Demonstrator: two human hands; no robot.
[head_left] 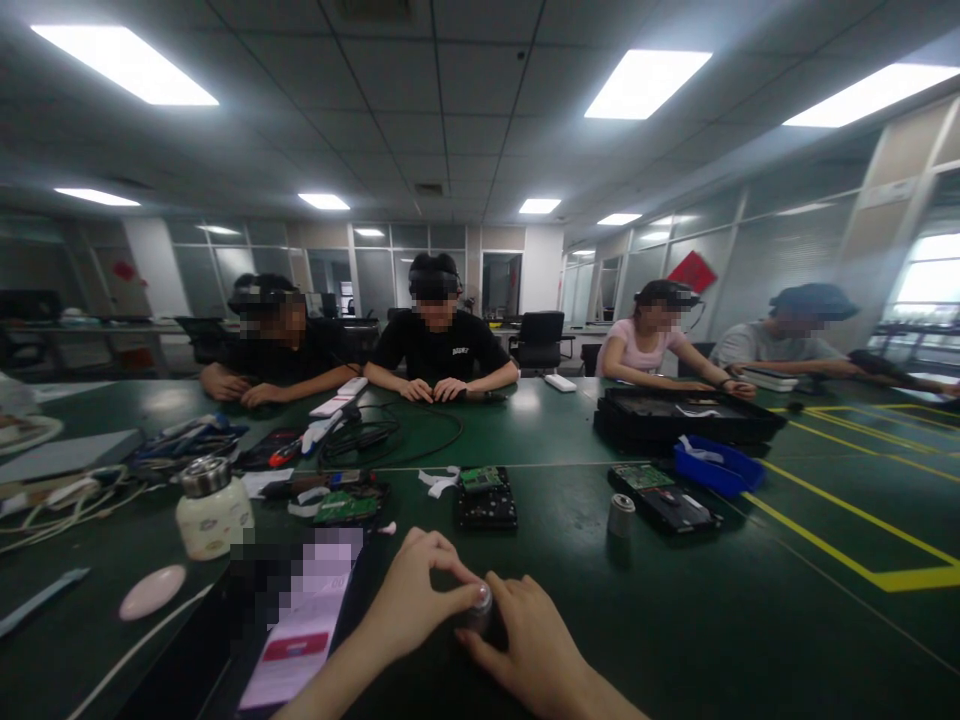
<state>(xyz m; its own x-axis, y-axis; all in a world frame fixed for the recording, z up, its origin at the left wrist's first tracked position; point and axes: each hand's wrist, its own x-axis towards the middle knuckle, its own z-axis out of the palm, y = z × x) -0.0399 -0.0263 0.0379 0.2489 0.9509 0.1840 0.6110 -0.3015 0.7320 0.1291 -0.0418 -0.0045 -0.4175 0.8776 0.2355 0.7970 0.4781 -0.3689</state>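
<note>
A small silvery metal cylinder (484,608) stands on the green table between my two hands. My left hand (420,590) comes over it from the left, thumb and forefinger pinching near its top. From the right, the fingers and thumb of my right hand (529,635) close round its side. The lower part of the cylinder is partly hidden by the fingers. Another metal cylinder (621,516) of similar look stands upright to the right. Beyond my hands lies a black drive-like unit with a green circuit board (486,482).
Left of my hands are a lit screen (307,630), a pale jar with a metal lid (214,510) and a pink oval object (152,592). A board unit (679,502), blue tray (718,466) and black bin (682,425) lie right. Several people sit opposite.
</note>
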